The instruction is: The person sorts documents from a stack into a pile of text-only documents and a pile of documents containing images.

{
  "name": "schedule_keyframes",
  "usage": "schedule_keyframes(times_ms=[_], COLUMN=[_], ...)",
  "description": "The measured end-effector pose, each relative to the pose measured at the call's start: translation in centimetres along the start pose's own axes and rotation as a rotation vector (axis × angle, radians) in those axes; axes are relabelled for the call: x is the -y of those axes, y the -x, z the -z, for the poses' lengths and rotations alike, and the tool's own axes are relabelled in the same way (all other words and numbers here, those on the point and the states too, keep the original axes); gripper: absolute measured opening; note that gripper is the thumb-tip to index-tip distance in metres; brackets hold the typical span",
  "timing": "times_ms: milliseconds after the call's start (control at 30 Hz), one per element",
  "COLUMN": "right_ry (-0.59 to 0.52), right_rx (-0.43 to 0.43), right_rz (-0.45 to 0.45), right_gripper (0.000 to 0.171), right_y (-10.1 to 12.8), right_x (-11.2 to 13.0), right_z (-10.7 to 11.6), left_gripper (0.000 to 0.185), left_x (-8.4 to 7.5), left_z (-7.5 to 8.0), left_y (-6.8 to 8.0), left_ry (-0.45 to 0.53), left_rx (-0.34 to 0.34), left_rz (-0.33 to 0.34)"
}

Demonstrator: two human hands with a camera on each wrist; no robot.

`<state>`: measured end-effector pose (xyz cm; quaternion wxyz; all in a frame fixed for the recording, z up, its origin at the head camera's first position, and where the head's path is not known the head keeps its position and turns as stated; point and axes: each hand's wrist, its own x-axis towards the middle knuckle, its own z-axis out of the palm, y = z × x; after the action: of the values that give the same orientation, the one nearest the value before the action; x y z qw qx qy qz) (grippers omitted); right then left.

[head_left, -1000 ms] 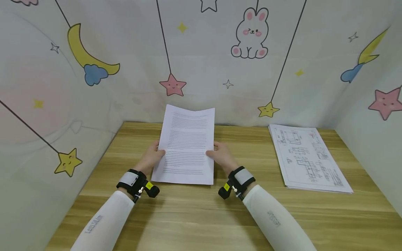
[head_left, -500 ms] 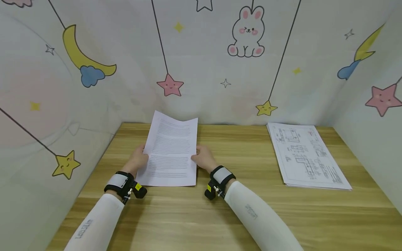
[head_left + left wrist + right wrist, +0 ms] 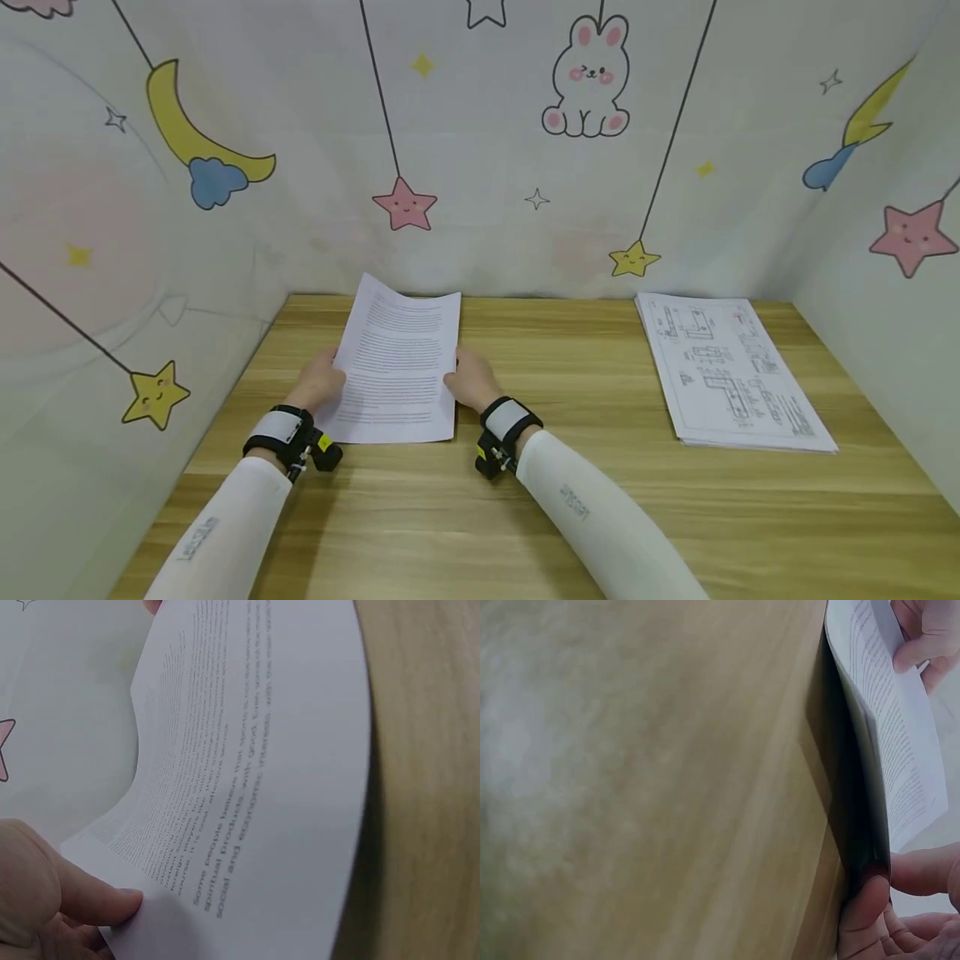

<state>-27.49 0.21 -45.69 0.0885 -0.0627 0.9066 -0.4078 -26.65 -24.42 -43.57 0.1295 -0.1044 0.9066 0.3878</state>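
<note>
Both hands hold a printed sheaf of paper (image 3: 397, 367) by its two long sides, at the left of the table's middle. My left hand (image 3: 318, 382) pinches the left edge, its thumb (image 3: 112, 904) lying on the printed face in the left wrist view. On the opposite edge my right hand (image 3: 472, 379) has a pinch grip, with thumb in front and fingers behind, as the right wrist view shows. The paper (image 3: 900, 750) bows and stands slightly off the wooden table (image 3: 667, 787), casting a shadow under it. Lines of text cover the sheet.
To the right lies a stack of papers (image 3: 735, 375) with technical drawings on top. A wooden table (image 3: 570, 500) carries everything. Behind it and along both sides hangs a white cloth wall (image 3: 480, 150) printed with stars, a moon and a rabbit.
Both hands have carried the sheaf of paper leftward and lowered its top edge, so it leans closer to the table. The stack at the right stays put; the view has shifted slightly.
</note>
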Motion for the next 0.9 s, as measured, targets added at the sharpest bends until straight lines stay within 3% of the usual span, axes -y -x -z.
schedule_keyframes(times_ms=[267, 467, 700, 900], right_ry=[0.099, 0.134, 0.161, 0.187], right_rx=[-0.013, -0.047, -0.082, -0.095], right_rz=[-0.003, -0.027, -0.011, -0.022], right_gripper=[0.047, 0.013, 0.026, 0.025], right_y=[0.24, 0.25, 0.36, 0.23], right_x=[0.32, 0.20, 0.21, 0.25], right_z=[-0.11, -0.13, -0.37, -0.48], left_gripper=[0.055, 0.051, 0.048, 0.047], left_x=[0.66, 0.91, 0.83, 0.70], left_z=[-0.14, -0.06, 0.28, -0.04], left_y=[-0.68, -0.77, -1.03, -0.95], left_ry=[-0.129, -0.253, -0.312, -0.317], left_rx=[-0.038, -0.057, -0.064, -0.101], left_rz=[-0.003, -0.034, -0.052, -0.049])
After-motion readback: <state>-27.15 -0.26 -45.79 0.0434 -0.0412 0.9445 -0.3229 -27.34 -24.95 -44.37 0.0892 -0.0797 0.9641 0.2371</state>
